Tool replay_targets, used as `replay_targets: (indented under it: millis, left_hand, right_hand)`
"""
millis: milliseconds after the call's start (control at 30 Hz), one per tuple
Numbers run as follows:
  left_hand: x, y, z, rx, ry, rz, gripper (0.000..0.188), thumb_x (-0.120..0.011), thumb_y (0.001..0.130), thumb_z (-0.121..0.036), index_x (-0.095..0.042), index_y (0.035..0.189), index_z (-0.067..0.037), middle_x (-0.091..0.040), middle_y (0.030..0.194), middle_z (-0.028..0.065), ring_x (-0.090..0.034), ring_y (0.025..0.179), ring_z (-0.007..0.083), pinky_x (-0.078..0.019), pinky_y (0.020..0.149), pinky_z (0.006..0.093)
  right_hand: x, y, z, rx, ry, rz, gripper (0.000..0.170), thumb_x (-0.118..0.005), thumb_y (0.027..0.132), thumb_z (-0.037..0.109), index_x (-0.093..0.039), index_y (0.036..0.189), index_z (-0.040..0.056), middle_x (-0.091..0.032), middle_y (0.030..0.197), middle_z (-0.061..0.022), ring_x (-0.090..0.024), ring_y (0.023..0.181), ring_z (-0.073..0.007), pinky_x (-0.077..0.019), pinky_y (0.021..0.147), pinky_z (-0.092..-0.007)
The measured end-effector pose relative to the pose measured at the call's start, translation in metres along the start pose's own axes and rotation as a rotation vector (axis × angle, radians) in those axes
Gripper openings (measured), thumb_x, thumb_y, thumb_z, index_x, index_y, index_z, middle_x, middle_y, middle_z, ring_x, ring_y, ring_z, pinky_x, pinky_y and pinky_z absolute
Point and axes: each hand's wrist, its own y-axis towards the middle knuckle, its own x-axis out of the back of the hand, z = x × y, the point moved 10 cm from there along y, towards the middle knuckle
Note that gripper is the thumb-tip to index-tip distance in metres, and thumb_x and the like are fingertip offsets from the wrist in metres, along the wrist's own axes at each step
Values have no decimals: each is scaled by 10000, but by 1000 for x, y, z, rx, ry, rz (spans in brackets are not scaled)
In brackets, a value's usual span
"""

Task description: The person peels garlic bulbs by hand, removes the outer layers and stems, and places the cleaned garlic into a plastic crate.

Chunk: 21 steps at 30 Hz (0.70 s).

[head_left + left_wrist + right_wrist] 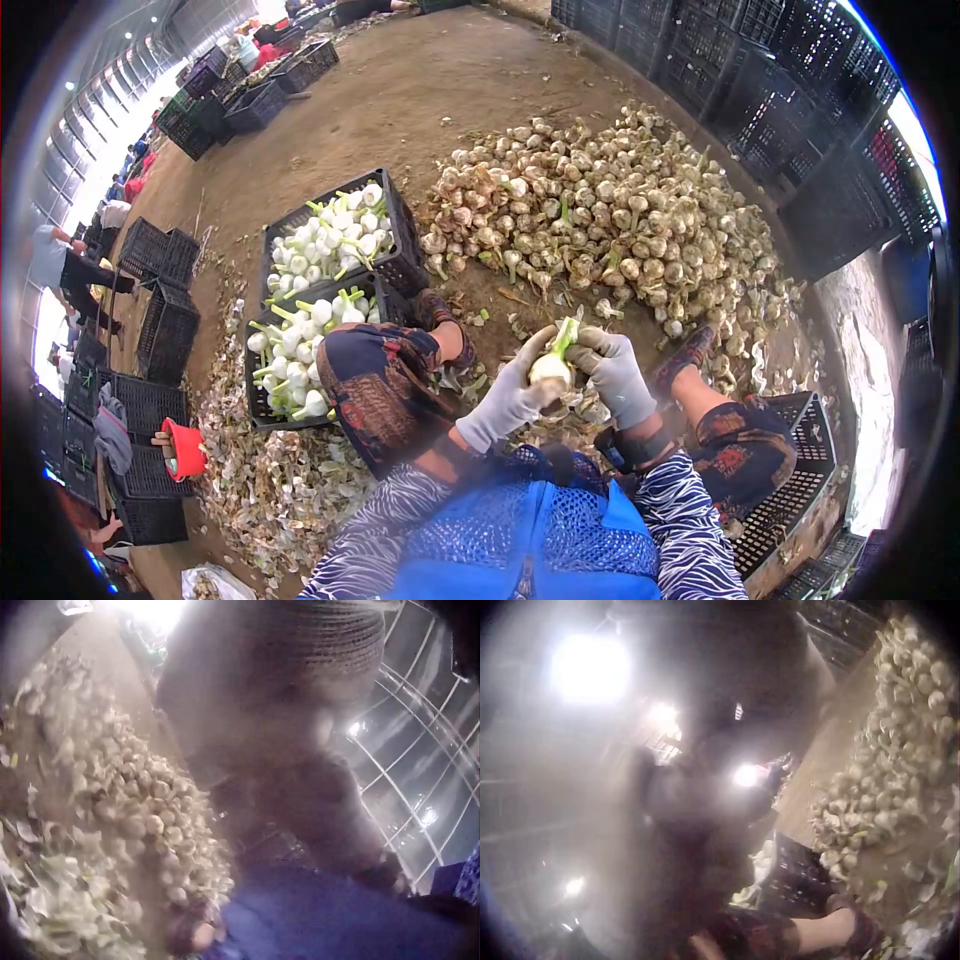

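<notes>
A garlic bulb (551,370) with a short green stalk is held in front of the body, its root end browner. My gloved left hand (507,398) grips the bulb from the left. From the right, my gloved right hand (615,375) pinches at the green stalk and the skin beside it. Both wrist views are hazy; the left glove (277,690) shows large and dark there, and the right wrist view hides the garlic behind a blurred hand (697,787). Beyond the hands lies a big heap of unpeeled garlic (610,210).
Two black crates, one behind (400,255) and one nearer (262,395), hold peeled white garlic by the left knee. Another black crate (800,480) stands at the right. Peeled skins (290,490) litter the floor at left, near a red bucket (186,450). Stacked crates (740,80) line the right side.
</notes>
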Motion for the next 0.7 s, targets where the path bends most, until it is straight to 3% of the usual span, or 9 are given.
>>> replay_targets:
  millis: [33,100,167,233,333,433,500,633,700]
  left_hand:
    - [-8,0,10,160,-390,35,762,-691,814,-281,-321,1417,1,-532,1205,97,-543,1087,165,-453,918,278]
    - [-3,5,23,236,-473,29,731,-661,836,-340,-343,1408,-15,-576,1138,97,-591,992,141,-510,812,283]
    - [-20,0,31,338,-1041,357,720,-667,824,-306,-335,1413,-57,-590,1092,91,-611,930,169,-517,807,344]
    - [-22,-3,23,356,-1051,270,659,-648,844,-346,-371,1376,-73,-591,1085,84,-633,841,190,-550,701,346]
    - [2,0,31,241,-836,-122,522,-596,903,-372,-417,1304,-90,-586,1060,73,-632,798,179,-537,584,264]
    - [22,3,30,106,-484,-195,518,-600,910,-354,-406,1312,-93,-578,1040,65,-618,813,163,-537,612,273]
    - [37,6,30,2,-371,-357,500,-585,917,-373,-411,1289,-88,-581,994,59,-604,769,143,-523,578,268]
    - [54,7,57,104,-568,-456,480,-507,924,-508,-537,1113,-68,-609,871,37,-577,655,89,-458,489,208]
    - [38,-5,76,404,-646,-321,527,-477,916,-568,-593,1029,-66,-613,760,6,-550,550,74,-431,437,204]
  right_hand:
    - [0,0,-2,1,3,-3,164,-636,838,63,-670,974,-21,-658,879,-71,-599,802,-141,-471,729,-288]
    - [9,-2,5,95,-230,-118,155,-636,831,57,-666,960,-24,-646,874,-101,-604,801,-186,-467,726,-302]
    - [2,-5,15,177,-349,-164,125,-633,821,44,-657,923,-24,-620,832,-119,-595,783,-227,-462,724,-307]
    - [2,-13,23,330,-412,-316,90,-623,818,34,-635,872,-37,-601,817,-123,-581,771,-235,-459,723,-307]
    - [6,-18,8,167,-215,-373,66,-586,816,1,-611,855,-46,-593,847,-130,-569,777,-234,-454,726,-304]
    - [3,-18,16,134,-199,-405,101,-547,797,-30,-615,870,-38,-595,872,-139,-570,795,-244,-455,740,-311]
    - [-19,-22,51,347,-476,-321,136,-532,775,-31,-624,875,-25,-603,888,-141,-588,832,-263,-471,754,-342]
    - [-58,-28,48,466,-620,-68,118,-524,826,0,-617,897,12,-605,953,-116,-618,821,-240,-502,721,-340]
    - [-33,-18,25,170,-98,-150,123,-511,859,-7,-624,895,26,-618,906,-72,-611,751,-157,-495,660,-279]
